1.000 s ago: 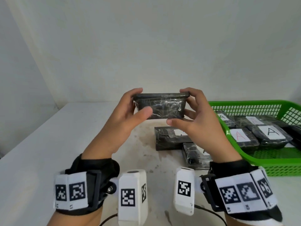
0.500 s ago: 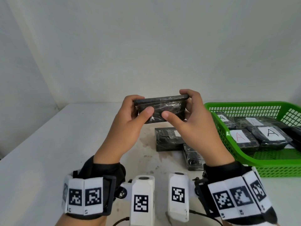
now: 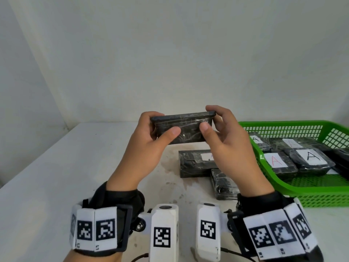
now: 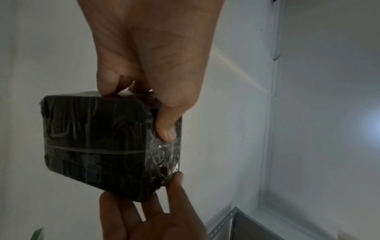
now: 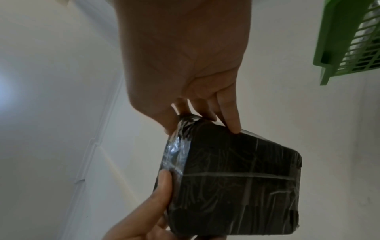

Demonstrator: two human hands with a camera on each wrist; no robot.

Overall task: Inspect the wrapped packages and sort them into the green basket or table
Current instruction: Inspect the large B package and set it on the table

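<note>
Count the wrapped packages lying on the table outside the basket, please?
2: one package behind the right hand, another nearer its wrist. Others may be hidden.

A white table (image 3: 56, 176) carries everything, its top stained brownish near the middle. Two black wrapped packages lie directly on it, touching: one with a white label (image 3: 196, 163) lies flat, and a second package (image 3: 222, 183) sits just in front of it, partly hidden by a wrist. To their right stands a green basket (image 3: 309, 197), near the table's right edge.
</note>
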